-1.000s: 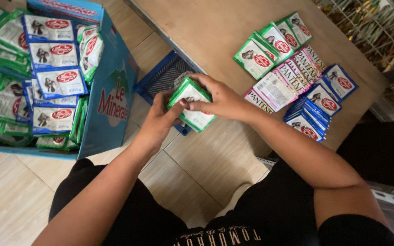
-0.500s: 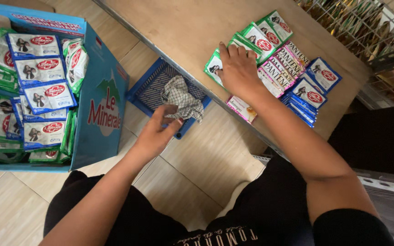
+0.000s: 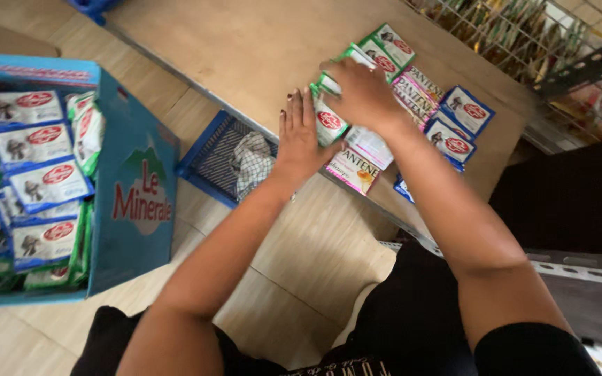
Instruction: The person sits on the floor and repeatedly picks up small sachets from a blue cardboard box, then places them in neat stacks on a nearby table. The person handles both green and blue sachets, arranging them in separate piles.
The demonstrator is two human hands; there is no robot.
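My right hand [image 3: 361, 91] lies palm down on a stack of green sachets [image 3: 329, 123] at the front of a wooden shelf board [image 3: 245, 49]. Beside it, my left hand [image 3: 299, 132] presses flat, fingers straight, against the left edge of that stack. More green sachets [image 3: 389, 46] lie further back. Pink-and-white sachets [image 3: 354, 166] sit under my right wrist, and blue sachets [image 3: 467, 111] lie to the right.
A blue cardboard box [image 3: 134, 195] full of blue and green sachets [image 3: 43, 181] stands on the tiled floor at left. A blue plastic basket [image 3: 207, 157] holding a crumpled cloth [image 3: 251, 161] sits under the shelf edge. Wire racks [image 3: 524, 42] rise at top right.
My right hand carried the green sachets from in front of me onto the shelf. My left hand then rose from near the basket to the stack's left edge.
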